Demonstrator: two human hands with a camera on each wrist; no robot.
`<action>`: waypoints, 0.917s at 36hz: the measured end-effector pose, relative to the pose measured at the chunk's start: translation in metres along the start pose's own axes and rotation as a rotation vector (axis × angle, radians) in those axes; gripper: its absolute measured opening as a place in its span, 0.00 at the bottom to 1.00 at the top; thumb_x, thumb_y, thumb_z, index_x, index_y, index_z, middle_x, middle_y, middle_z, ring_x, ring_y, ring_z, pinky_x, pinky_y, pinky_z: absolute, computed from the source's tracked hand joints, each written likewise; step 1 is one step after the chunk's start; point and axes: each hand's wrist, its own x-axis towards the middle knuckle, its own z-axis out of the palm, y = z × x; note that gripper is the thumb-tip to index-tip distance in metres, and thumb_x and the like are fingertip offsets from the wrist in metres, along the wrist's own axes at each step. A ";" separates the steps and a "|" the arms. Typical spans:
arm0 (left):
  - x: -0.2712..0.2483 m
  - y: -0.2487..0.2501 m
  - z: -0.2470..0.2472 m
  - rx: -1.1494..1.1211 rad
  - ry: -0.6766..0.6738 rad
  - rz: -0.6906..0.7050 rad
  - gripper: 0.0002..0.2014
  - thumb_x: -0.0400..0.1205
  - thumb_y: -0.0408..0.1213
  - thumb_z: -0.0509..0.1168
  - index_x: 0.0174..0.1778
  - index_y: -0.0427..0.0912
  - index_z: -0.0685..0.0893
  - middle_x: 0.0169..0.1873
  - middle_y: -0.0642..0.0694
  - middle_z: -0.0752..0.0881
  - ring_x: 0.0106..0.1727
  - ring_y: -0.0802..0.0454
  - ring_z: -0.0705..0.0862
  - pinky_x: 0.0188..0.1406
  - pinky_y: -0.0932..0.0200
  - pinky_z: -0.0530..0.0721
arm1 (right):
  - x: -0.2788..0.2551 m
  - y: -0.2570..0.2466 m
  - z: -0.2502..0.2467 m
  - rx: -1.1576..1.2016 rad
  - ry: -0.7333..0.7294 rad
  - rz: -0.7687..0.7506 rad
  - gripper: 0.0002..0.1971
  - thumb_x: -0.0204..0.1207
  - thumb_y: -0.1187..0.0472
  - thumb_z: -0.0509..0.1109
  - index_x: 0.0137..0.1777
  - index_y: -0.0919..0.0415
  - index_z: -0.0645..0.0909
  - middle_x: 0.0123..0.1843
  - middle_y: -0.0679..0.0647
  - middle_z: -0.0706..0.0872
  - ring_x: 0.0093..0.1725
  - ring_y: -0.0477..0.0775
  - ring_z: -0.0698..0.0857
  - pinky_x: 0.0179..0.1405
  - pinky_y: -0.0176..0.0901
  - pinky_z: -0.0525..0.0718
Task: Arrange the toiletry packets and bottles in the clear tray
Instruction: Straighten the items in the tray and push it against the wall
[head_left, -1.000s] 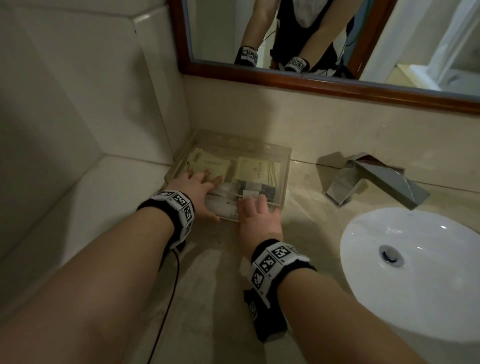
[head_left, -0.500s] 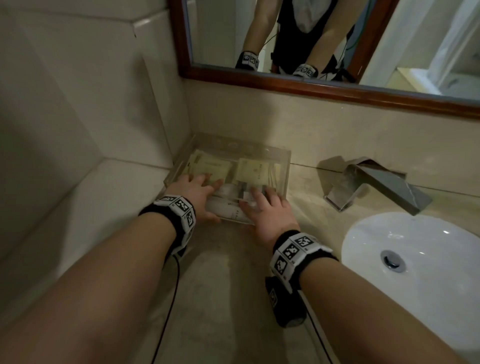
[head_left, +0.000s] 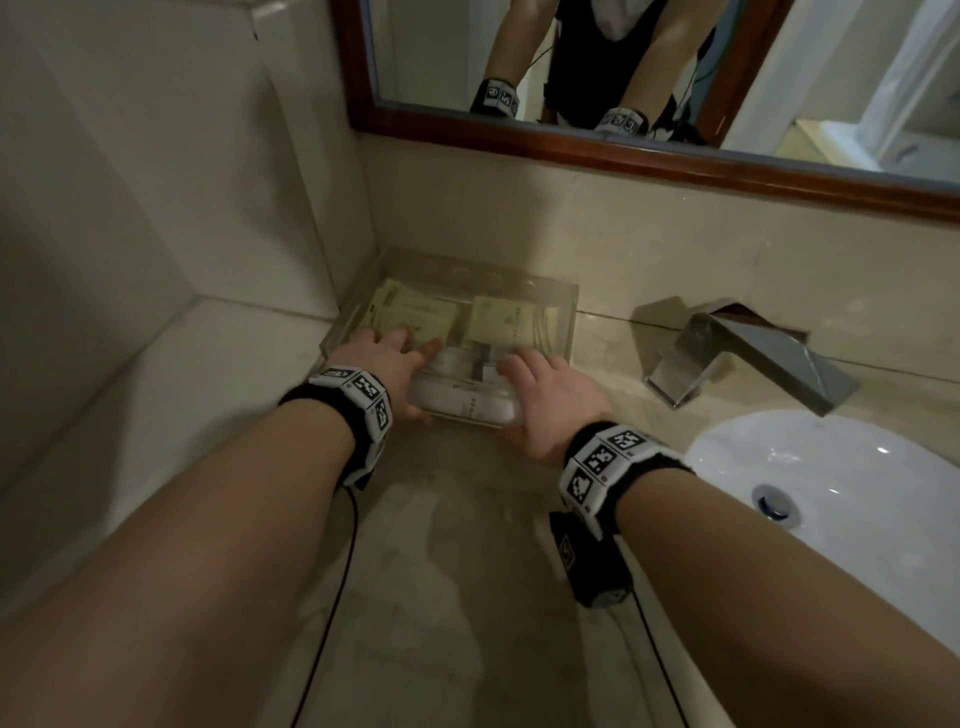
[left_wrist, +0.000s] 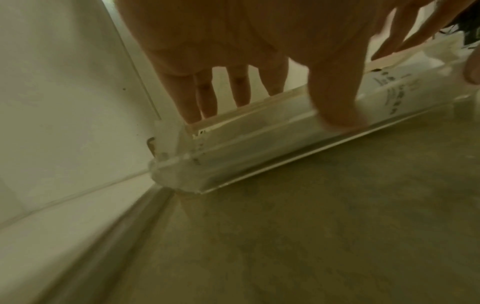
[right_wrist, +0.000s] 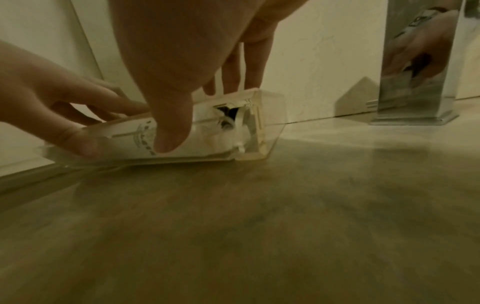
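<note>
A clear tray (head_left: 570, 322) sits on the counter in the corner under the mirror. Beige packets (head_left: 415, 317) lie flat along its back half. Small bottles (head_left: 478, 361) lie in the middle, and a white tube (head_left: 462, 405) lies along the front wall. My left hand (head_left: 395, 358) pinches the front wall near the left corner, with its thumb (left_wrist: 337, 115) outside and its fingers inside on the packets. At the front right corner my right hand (head_left: 540, 384) pinches the same wall, thumb (right_wrist: 171, 127) against the clear plastic (right_wrist: 267, 127) and fingers over the rim.
A chrome faucet (head_left: 743, 358) stands just right of the tray, and a white basin (head_left: 857, 493) lies further right. Tiled walls close in the left side and the back. Bare beige counter (head_left: 457, 571) stretches from the tray toward me.
My right hand has slid right along the tray's front wall, from the middle to the right corner. The left hand and the tray have stayed where they were.
</note>
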 end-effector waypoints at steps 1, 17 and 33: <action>0.000 -0.002 -0.001 0.006 -0.003 0.011 0.44 0.74 0.61 0.65 0.81 0.64 0.44 0.81 0.49 0.55 0.76 0.36 0.63 0.74 0.46 0.72 | 0.001 0.000 0.000 0.006 -0.012 0.012 0.41 0.74 0.46 0.71 0.81 0.54 0.54 0.80 0.53 0.63 0.77 0.58 0.66 0.73 0.50 0.72; 0.004 -0.009 -0.007 0.090 0.067 0.039 0.34 0.80 0.45 0.65 0.80 0.56 0.57 0.75 0.49 0.65 0.70 0.38 0.71 0.66 0.50 0.77 | 0.008 -0.001 0.005 0.017 -0.038 0.077 0.34 0.82 0.47 0.61 0.84 0.50 0.51 0.85 0.43 0.56 0.80 0.54 0.61 0.72 0.47 0.72; 0.014 -0.023 -0.005 0.055 0.122 0.079 0.28 0.83 0.38 0.57 0.79 0.58 0.60 0.75 0.48 0.68 0.70 0.38 0.73 0.68 0.52 0.77 | 0.014 0.001 0.012 0.058 0.107 0.109 0.23 0.83 0.60 0.61 0.77 0.49 0.67 0.76 0.46 0.72 0.70 0.55 0.72 0.59 0.45 0.78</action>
